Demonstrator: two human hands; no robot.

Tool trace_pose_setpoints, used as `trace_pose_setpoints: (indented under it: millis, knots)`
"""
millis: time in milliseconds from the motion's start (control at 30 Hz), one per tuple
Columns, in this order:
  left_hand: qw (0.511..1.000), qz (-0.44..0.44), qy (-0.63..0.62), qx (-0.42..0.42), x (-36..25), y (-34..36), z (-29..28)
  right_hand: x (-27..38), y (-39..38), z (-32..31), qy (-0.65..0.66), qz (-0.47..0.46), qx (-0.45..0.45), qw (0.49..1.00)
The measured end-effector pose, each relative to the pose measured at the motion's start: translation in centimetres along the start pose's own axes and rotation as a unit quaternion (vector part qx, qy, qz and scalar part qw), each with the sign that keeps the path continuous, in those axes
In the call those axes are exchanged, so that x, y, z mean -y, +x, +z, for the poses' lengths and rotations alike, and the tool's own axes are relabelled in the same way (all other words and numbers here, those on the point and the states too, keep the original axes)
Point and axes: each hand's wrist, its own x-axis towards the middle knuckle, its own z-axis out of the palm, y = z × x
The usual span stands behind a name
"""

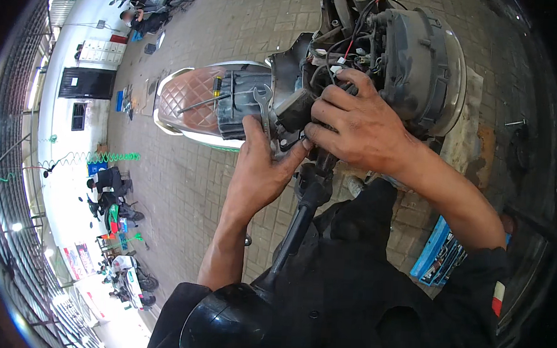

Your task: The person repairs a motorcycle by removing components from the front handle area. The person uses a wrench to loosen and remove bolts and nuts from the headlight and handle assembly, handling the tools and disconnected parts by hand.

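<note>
In the head view a partly stripped scooter (pixel 413 68) has exposed wiring (pixel 355 47), a brown quilted seat (pixel 182 101) and a black frame. My left hand (pixel 260 161) is beside a steel wrench (pixel 263 99), its thumb reaching toward a small dark part below a black box (pixel 294 109). My right hand (pixel 355 124) has its fingers curled at the wiring and frame, fingertips near my left thumb; what both grip is largely hidden. A screwdriver (pixel 204 102) lies across the seat and dark tray (pixel 239 88). A black mirror stem (pixel 291 237) runs below my hands.
A blue open toolbox (pixel 434 249) with tools lies on the paved floor (pixel 191 189) at right, near a cardboard mat (pixel 482 145). Along the left wall are two co-workers (pixel 107 179) (pixel 148 22), several motorcycles (pixel 128 279) and green coiled hoses (pixel 114 157).
</note>
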Motion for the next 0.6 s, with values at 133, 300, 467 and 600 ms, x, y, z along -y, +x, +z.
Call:
trace_pose_setpoints:
  millis: [133, 300, 467, 600]
  knots:
    - [1.000, -0.023, 0.008, -0.005, -0.18, 0.02, 0.23, -0.08, 0.16, 0.34, -0.005, 0.002, -0.025, 1.000]
    - [1.000, -0.017, 0.007, -0.001, -0.45, -0.02, -0.01, 0.36, 0.46, 0.43, -0.002, 0.039, -0.038, 0.999]
    - [0.999, -0.035, -0.034, -0.003, 0.16, -0.12, 0.35, 0.27, 0.24, 0.41, 0.008, 0.035, -0.035, 0.999]
    - [0.999, -0.037, -0.010, -0.005, -0.42, -0.09, 0.28, 0.23, 0.20, 0.30, 0.003, 0.027, -0.042, 0.999]
